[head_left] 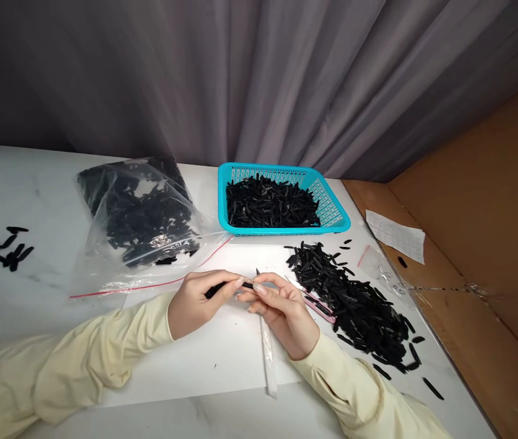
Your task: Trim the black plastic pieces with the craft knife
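Nearest are two soft, cream sleeves, full of wrinkles. Under them, a smooth white sheet lies on a shiny white table with faint gray marks. A long, thin white strip lies there too, close to the right hand.

The left hand and the right hand meet over the sheet. Both pinch one thin black piece between thumb and finger. It lies sideways, with one end at the left fingertips and the other at the right. More black shows inside the curled left hand.

To the right is a messy pile of flat, narrow black bits, with a pink thing peeking out at its edge. Farther back, a crinkly see-through bag with a red line holds more black bits. Beside it, a blue plastic basket full of holes holds lots more. Behind everything hangs a gray curtain in long folds.
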Tool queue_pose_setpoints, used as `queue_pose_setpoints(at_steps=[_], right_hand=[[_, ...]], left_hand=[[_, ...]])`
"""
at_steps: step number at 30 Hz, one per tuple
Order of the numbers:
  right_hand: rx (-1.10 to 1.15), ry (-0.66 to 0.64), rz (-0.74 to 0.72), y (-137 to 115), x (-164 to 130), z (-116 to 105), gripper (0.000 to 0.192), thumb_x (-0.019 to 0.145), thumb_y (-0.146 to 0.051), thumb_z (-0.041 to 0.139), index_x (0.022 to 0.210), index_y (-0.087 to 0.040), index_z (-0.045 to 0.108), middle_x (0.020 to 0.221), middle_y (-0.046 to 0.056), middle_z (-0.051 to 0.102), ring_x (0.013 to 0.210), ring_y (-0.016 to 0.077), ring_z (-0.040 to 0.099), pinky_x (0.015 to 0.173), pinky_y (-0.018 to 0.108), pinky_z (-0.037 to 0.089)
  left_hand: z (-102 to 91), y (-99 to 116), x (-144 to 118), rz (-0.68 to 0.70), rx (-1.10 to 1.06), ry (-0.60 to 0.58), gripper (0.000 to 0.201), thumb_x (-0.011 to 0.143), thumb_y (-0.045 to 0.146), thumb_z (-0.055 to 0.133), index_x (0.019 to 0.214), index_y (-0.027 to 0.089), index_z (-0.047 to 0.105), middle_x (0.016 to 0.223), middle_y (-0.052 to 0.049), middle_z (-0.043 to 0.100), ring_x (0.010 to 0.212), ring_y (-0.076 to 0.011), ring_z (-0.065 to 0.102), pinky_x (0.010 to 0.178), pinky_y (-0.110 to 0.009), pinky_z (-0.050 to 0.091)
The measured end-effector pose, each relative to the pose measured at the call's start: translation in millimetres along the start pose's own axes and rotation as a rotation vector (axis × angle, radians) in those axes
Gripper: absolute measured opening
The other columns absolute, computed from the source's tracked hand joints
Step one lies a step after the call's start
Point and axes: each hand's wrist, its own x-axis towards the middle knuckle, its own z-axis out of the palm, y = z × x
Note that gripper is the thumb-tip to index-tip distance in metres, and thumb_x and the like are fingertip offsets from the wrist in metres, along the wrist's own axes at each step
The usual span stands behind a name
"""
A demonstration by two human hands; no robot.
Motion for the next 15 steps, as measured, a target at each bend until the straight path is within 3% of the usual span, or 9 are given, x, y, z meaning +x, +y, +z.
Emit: queue_pose_setpoints(at_steps=[15], right_hand=[[0.008, -0.04, 0.011, -4.9, 1.2, -1.5, 0.015, 0.067, -0.014, 0.071, 0.078, -0.016, 0.061, 0.074, 0.004, 0.071, 0.073, 0.0153, 0.068, 0.061, 0.018, 0.052]], left_hand=[[0.5, 1.2, 0.2, 0.044, 0.0, 0.036, 0.017, 0.082, 0.012, 0.053, 0.089, 0.014, 0.068, 0.085, -0.002, 0.072, 0.074, -0.0111, 0.066, 0.07, -0.016, 0.051]])
